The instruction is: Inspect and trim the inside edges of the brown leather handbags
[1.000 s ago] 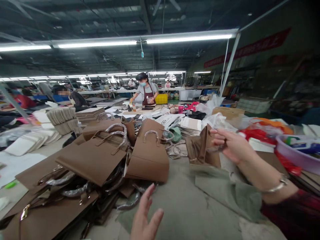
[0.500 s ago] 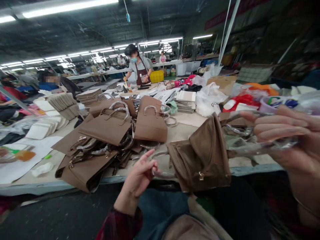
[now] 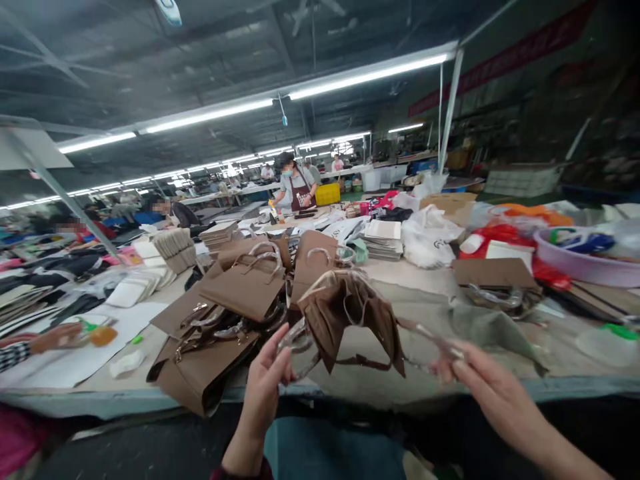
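A brown handbag (image 3: 350,317) hangs open in the air in front of me, above the table's near edge. My left hand (image 3: 265,387) pinches one of its plastic-wrapped handles on the left side. On the other side my right hand (image 3: 485,387) grips the second wrapped handle and holds it out to the right. Between both hands the bag is spread, its mouth facing up. A heap of more brown handbags (image 3: 225,320) lies on the table just left of the held one.
The long worktable (image 3: 415,293) carries white plastic bags (image 3: 430,230), a stack of flat cards (image 3: 383,240), a lilac basin (image 3: 585,257) and a green cloth (image 3: 490,327). A person in an apron (image 3: 295,187) works at the far end; another person's hand (image 3: 60,337) rests at the left.
I have lifted the brown handbag up and to the left, in front of me. My right hand dropped lower and my left hand now grips a handle. The camera view tilted up.
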The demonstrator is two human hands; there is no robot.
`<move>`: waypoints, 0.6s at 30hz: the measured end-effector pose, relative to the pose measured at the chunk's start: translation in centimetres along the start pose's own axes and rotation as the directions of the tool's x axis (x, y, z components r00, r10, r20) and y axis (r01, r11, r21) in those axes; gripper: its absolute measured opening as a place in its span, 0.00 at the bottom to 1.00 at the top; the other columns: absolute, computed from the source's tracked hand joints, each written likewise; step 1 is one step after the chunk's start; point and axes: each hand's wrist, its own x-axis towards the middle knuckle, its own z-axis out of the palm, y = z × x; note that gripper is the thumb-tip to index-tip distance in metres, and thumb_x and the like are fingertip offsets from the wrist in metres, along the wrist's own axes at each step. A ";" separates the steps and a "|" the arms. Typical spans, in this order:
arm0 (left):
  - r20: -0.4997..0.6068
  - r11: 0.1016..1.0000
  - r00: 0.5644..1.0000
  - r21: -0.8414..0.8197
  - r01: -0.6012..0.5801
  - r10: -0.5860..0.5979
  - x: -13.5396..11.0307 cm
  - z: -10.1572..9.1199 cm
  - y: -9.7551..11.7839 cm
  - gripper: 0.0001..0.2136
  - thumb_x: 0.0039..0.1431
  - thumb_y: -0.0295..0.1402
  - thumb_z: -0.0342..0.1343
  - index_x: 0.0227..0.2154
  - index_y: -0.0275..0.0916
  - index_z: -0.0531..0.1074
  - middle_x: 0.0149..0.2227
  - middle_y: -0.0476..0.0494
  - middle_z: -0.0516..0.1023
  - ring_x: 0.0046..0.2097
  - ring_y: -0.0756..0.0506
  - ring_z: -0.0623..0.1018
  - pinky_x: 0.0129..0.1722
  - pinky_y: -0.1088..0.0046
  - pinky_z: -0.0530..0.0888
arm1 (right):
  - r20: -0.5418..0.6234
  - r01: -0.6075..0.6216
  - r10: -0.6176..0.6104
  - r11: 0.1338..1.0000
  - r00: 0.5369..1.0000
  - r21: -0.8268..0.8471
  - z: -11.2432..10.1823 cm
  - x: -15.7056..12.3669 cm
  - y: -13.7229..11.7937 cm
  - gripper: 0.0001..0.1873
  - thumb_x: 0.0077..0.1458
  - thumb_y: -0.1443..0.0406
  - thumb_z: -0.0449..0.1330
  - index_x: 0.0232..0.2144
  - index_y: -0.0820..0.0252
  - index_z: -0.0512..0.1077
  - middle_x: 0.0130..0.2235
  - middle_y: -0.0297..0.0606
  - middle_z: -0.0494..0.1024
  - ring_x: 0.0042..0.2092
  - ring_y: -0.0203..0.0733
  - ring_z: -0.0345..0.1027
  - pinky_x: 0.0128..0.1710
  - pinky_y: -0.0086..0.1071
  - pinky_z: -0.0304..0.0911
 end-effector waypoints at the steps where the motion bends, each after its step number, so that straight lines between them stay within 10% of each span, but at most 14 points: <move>1: -0.032 0.996 0.999 0.084 0.010 -0.007 0.1 -0.5 -1.6 0.32 0.50 0.45 0.61 0.55 0.32 0.66 0.16 0.56 0.63 0.21 0.53 0.64 0.25 0.77 0.66 | 0.079 -0.014 0.017 0.999 0.997 -0.039 0.6 -1.0 1.0 0.16 0.61 0.53 0.48 0.31 0.55 0.70 0.34 0.40 0.73 0.39 0.46 0.68 0.42 0.39 0.66; 7: -0.016 0.868 0.998 0.493 0.062 -0.063 0.2 -2.9 -8.8 0.26 0.51 0.47 0.57 0.48 0.34 0.72 0.34 0.43 0.76 0.35 0.45 0.76 0.36 0.70 0.72 | 0.292 -0.146 0.164 0.986 0.942 -0.082 4.1 -4.9 5.4 0.15 0.62 0.55 0.46 0.34 0.52 0.69 0.32 0.36 0.75 0.35 0.45 0.70 0.38 0.36 0.67; 12: 0.108 0.731 0.992 0.672 -0.123 0.067 0.3 -0.1 -6.8 0.35 0.51 0.37 0.59 0.62 0.38 0.56 0.60 0.35 0.63 0.61 0.38 0.63 0.59 0.57 0.60 | 0.351 -0.164 0.195 0.980 0.916 -0.116 4.4 -4.5 4.3 0.13 0.62 0.57 0.47 0.39 0.53 0.68 0.32 0.35 0.75 0.35 0.43 0.71 0.37 0.34 0.67; 18: 0.121 0.683 0.991 0.720 -0.124 0.052 3.0 3.9 -5.6 0.30 0.52 0.38 0.60 0.58 0.37 0.62 0.53 0.36 0.72 0.55 0.37 0.71 0.55 0.57 0.65 | 0.292 -0.081 0.178 0.946 0.940 -0.315 2.9 -4.7 4.9 0.21 0.57 0.56 0.55 0.51 0.54 0.65 0.45 0.43 0.76 0.44 0.49 0.72 0.42 0.38 0.70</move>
